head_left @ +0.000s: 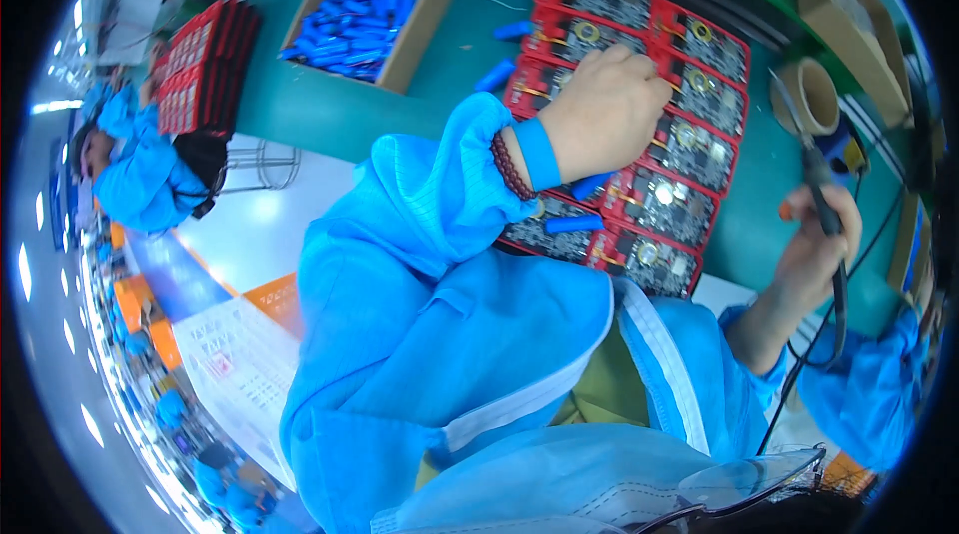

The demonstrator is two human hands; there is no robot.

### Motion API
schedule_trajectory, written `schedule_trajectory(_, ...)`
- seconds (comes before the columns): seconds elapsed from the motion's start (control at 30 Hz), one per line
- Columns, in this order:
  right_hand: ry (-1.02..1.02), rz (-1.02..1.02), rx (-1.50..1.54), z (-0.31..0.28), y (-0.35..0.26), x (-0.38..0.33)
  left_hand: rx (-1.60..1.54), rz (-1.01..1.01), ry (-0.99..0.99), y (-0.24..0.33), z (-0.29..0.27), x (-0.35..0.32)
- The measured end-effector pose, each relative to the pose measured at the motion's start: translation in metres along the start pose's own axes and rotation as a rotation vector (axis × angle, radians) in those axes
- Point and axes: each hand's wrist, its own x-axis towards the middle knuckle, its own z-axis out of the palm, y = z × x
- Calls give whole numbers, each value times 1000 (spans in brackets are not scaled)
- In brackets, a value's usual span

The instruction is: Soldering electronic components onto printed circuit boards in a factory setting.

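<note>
Rows of dark circuit boards sit in a red tray (726, 174) on the green bench, many with a round metal or yellow ring part. My left hand (609, 114) is curled over the tray's middle, a blue band and dark beads at its wrist; its fingertips are hidden, so what they pinch cannot be made out. At the right, my right hand (817, 246) grips a soldering iron (817, 169), its thin tip pointing up and away, apart from the boards. Blue cylinders (573, 224) lie on the boards near my left wrist, and others (495, 74) beside the tray's left edge.
A cardboard box (432, 24) of blue cylinders stands at the far left, with stacked red trays (200, 69) beyond. At the right are a tape roll (805, 99), another cardboard box (849, 24) and a black cable (799, 369). Other people in blue (150, 174) sit nearby.
</note>
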Motion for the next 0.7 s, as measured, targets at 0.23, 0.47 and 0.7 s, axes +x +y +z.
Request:
schedule_trajectory(0.23, 68, 39, 43, -21, 7, -5, 384, -207, -16, -89, -110, -21)
schedule_trajectory(0.47, 89, 60, 12, -8, 2, -7, 451, -559, -243, -212, -123, -70)
schedule_trajectory(0.7, 24, -4, 25, 0, -1, 1, 688, -436, -452, -210, -124, -68)
